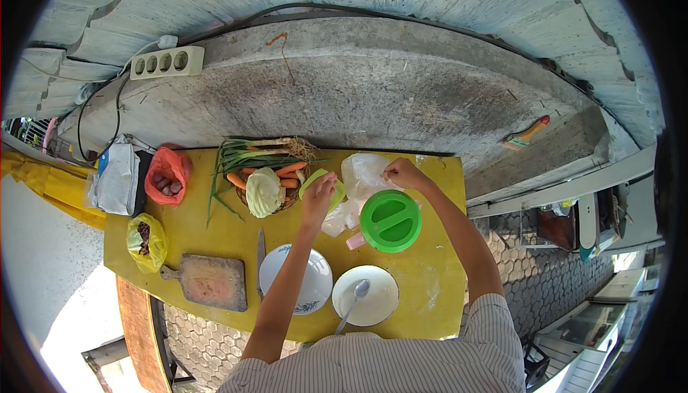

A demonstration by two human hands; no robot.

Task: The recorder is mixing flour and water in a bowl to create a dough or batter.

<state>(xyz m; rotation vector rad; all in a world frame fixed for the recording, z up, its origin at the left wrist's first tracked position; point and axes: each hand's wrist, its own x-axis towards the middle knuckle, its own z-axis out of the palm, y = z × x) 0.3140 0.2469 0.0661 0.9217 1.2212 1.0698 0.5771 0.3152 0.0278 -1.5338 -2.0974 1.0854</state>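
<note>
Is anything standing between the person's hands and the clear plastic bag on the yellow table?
Nothing visible. The right hand already pinches the clear plastic bag at its right edge, and the left hand rests on a light green piece beside it. The round green lid lies nearer the person, off to the side.

The clear bag (362,172) lies crumpled and open on the yellow table (430,278), just behind the green lid (390,220). The right hand (403,174) pinches its right edge. The light green piece (322,182) sits left of the lid, beside the bag, and the left hand (318,196) lies flat on it, covering most of it.
</note>
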